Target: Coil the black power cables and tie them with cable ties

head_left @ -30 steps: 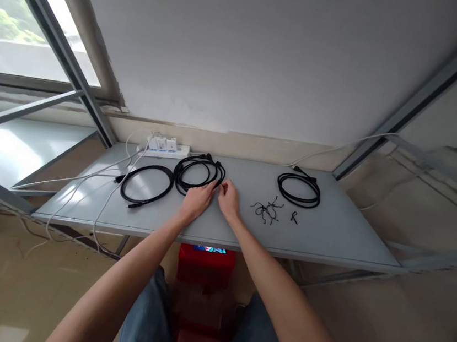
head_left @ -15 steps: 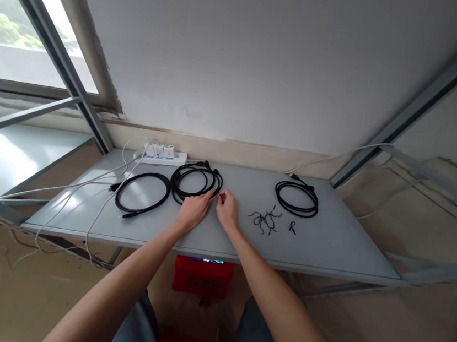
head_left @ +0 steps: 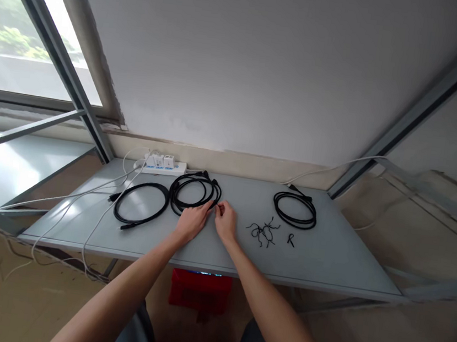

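Note:
A coiled black cable (head_left: pixel 174 193) lies at the back middle of the grey table (head_left: pixel 334 256). My left hand (head_left: pixel 192 221) is closed on its near right edge, fingertips on the loops. Right beside it, my right hand (head_left: pixel 226 222) is pinched at the same edge of the coil. Whatever its fingertips hold is too small and hidden to name. To the right lies a small tangle of thin black ties (head_left: pixel 263 233). One more bent black tie (head_left: pixel 290 239) sits apart from it.
Another black cable coil (head_left: pixel 116 204) lies at the left, and a third coil (head_left: pixel 295 223) at the back right. A white power strip (head_left: pixel 162 169) with chargers stands by the wall. White cords (head_left: pixel 99 191) trail over the left side. A red stool (head_left: pixel 199 292) is under the table.
The view has tilted up slightly, so everything sits a little lower. Both hands stay at the near right edge of the middle coil, with hardly any movement.

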